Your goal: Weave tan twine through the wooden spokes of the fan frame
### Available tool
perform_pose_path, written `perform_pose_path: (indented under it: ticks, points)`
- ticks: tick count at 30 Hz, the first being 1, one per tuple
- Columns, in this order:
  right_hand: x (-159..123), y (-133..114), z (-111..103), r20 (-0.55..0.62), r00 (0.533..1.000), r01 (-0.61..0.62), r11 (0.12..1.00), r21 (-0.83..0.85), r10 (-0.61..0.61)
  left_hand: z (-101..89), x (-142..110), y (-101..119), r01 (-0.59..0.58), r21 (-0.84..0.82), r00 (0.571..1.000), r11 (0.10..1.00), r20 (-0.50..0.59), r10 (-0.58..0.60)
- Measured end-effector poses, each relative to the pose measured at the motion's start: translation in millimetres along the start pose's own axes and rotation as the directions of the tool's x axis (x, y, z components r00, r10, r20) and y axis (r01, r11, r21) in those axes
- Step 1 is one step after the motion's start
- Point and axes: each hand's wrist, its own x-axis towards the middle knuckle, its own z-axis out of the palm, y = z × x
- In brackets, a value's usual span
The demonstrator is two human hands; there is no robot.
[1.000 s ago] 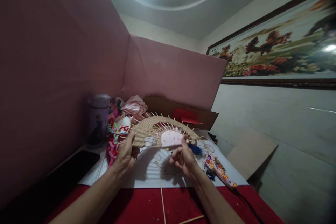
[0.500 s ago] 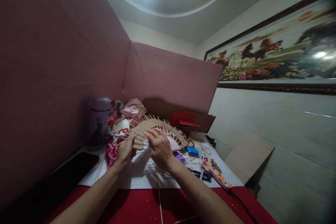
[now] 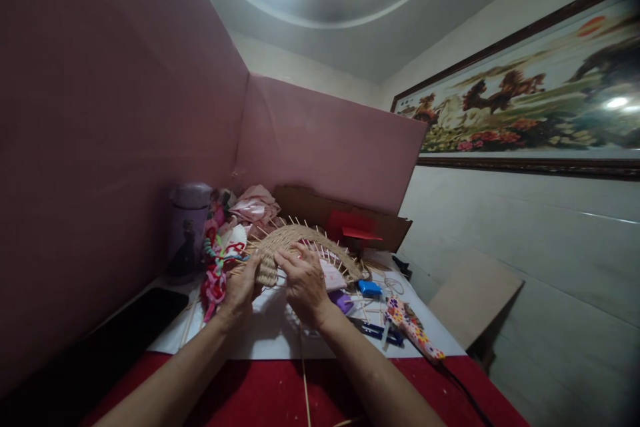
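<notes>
An arched piece of tan woven cord (image 3: 300,235), with thin wooden sticks poking out along both edges, is held above the white sheet. My left hand (image 3: 241,285) grips its near left end, thumb on top and the other fingers mostly hidden beneath. Against the inner edge of the weave, my right hand (image 3: 306,280) has its fingers bent and pressed together near the left end. What the right fingertips pinch is too small to make out. A long thin stick (image 3: 305,380) runs down over the red cloth below the hands.
A purple flask (image 3: 187,233) and colourful pipe cleaners (image 3: 216,280) stand at left, near a black phone (image 3: 155,313). At right lie a blue packet (image 3: 369,289), dark blue snips (image 3: 377,331) and a flower-patterned glue gun (image 3: 411,328) with a cord. Cardboard (image 3: 300,203) leans behind.
My right hand has shifted slightly, its fingers flatter against the weave. The left hand keeps its grip, and the view has tilted a little.
</notes>
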Motion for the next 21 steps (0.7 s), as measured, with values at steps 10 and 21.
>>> perform_pose_path:
  ticks: [10, 21]
  points:
    - [27, -6, -3, -0.024, 0.999, -0.026, 0.999, -0.033, 0.026, 0.9, -1, 2, -0.017, 0.035, 1.000, 0.999, -0.003, 0.017]
    - [43, -5, -6, 0.003, 0.995, 0.097, 0.994, -0.052, -0.097, 0.6, 2, 0, -0.018, 0.082, 1.000, 0.996, -0.023, 0.020]
